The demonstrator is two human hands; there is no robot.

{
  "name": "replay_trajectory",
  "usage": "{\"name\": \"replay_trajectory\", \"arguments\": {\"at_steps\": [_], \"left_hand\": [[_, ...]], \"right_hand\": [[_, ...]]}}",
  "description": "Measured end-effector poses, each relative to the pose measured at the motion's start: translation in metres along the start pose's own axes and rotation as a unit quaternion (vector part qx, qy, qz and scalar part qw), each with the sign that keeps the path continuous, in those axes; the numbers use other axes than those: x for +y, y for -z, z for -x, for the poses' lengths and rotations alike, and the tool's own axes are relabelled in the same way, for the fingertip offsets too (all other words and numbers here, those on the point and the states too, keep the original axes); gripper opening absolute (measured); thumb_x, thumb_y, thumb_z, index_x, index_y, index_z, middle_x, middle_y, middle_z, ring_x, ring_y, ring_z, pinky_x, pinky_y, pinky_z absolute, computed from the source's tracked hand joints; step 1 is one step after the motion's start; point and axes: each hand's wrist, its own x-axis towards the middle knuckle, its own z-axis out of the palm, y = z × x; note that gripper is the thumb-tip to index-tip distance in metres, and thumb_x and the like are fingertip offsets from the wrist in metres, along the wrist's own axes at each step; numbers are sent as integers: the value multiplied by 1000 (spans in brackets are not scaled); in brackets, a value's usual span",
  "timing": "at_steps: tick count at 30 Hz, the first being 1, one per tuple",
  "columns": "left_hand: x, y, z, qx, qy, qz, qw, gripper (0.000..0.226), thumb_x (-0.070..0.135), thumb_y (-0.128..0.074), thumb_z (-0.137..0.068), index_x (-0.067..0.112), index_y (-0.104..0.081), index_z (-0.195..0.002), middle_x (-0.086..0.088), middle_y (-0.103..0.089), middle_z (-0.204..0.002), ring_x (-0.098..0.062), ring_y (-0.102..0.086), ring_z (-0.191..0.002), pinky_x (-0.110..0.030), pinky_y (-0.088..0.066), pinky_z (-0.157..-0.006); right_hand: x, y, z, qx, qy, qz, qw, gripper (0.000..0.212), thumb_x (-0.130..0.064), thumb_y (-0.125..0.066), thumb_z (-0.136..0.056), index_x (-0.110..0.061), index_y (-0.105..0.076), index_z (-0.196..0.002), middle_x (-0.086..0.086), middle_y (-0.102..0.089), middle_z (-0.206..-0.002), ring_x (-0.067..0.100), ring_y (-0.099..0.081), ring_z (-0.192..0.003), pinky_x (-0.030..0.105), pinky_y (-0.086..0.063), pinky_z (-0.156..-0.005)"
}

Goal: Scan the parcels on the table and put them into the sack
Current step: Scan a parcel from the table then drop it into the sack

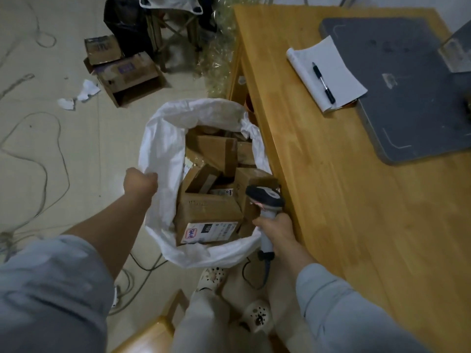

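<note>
A white woven sack (pixel 163 146) stands open on the floor beside the wooden table (pixel 356 212). Several brown cardboard parcels (pixel 209 212) fill it; the nearest one shows a white shipping label. My left hand (pixel 140 180) grips the sack's left rim. My right hand (pixel 276 225) holds a grey handheld scanner (pixel 266 200) by its handle, just above the sack's right edge and next to the table's side. The scanner's head points toward the parcels. No parcels lie on the visible tabletop.
On the table lie a dark grey mat (pixel 407 85) and a white notepad (pixel 326 72) with a black pen (pixel 323 82). Open cardboard boxes (pixel 122 70), paper scraps and cables lie on the floor at the left. A stool (pixel 173 26) stands at the back.
</note>
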Motion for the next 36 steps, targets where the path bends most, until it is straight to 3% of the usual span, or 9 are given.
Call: {"name": "replay_trajectory", "arguments": {"at_steps": [6, 10, 13, 16, 21, 27, 31, 34, 36], "left_hand": [[0, 44, 3, 67, -48, -5, 997, 31, 20, -47, -95, -9, -59, -99, -29, -59, -98, -42, -58, -96, -39, -43, -77], [20, 84, 6, 61, -70, 67, 993, 34, 32, -57, -94, 5, -55, -74, -14, -53, -73, -26, -51, -78, -32, -37, -68], [50, 113, 14, 76, -95, 136, 983, 38, 33, -54, -95, 14, -49, -63, -11, -52, -74, -21, -50, -79, -30, -38, -64], [79, 140, 35, 120, -118, 220, 961, 35, 36, -56, -94, 17, -48, -65, -5, -50, -71, -19, -50, -70, -27, -38, -56], [62, 175, 65, 169, -100, 298, 934, 29, 37, -54, -94, 19, -49, -72, 0, -50, -72, -12, -48, -65, -25, -40, -56], [-45, 126, 65, 64, 38, 62, 995, 43, 24, -56, -95, -15, -58, -112, -32, -59, -105, -46, -57, -104, -43, -43, -76], [2, 127, 57, 79, -36, 139, 987, 36, 26, -58, -94, -10, -63, -96, -20, -53, -83, -33, -56, -84, -33, -37, -65], [52, 146, 62, 94, -100, 216, 967, 37, 29, -58, -93, 8, -53, -62, -9, -49, -67, -21, -49, -75, -27, -37, -58], [68, 150, 75, 103, -116, 293, 943, 29, 31, -59, -93, 17, -54, -68, -2, -53, -71, -17, -53, -71, -23, -41, -60]], "right_hand": [[-25, -15, 16, 25, 55, -51, 997, 26, -4, -69, -82, -2, -62, -107, 4, -59, -89, 26, -61, -96, 29, -44, -78], [-75, -26, 48, -6, 142, -86, 986, 16, -3, -68, -82, -15, -58, -88, -6, -57, -81, 12, -55, -79, 26, -41, -78], [-113, -16, 73, 13, 218, -102, 971, 20, 0, -66, -80, -18, -57, -79, -6, -57, -75, 24, -62, -91, 31, -45, -77], [-137, 6, 100, 56, 268, -147, 951, 8, 5, -64, -79, 2, -60, -86, 15, -64, -87, 33, -61, -95, 45, -51, -80], [-127, 15, 115, 44, 386, -129, 912, 24, 2, -68, -77, -19, -58, -69, -14, -58, -65, -9, -57, -59, 15, -44, -56], [-59, -32, 51, 22, 149, 7, 989, 25, -13, -70, -81, -8, -64, -105, 8, -63, -93, 27, -63, -99, 33, -48, -82], [-103, -18, 51, 51, 219, -3, 974, 24, -6, -66, -82, -8, -64, -106, 5, -60, -92, 24, -59, -95, 30, -44, -80], [-146, 5, 74, 79, 287, -24, 954, 11, -2, -63, -81, -13, -60, -81, 0, -58, -75, 25, -60, -89, 33, -45, -72], [-150, 18, 93, 92, 322, -68, 940, 25, 0, -64, -79, -19, -53, -68, -4, -55, -68, 20, -57, -79, 36, -49, -74]]}}
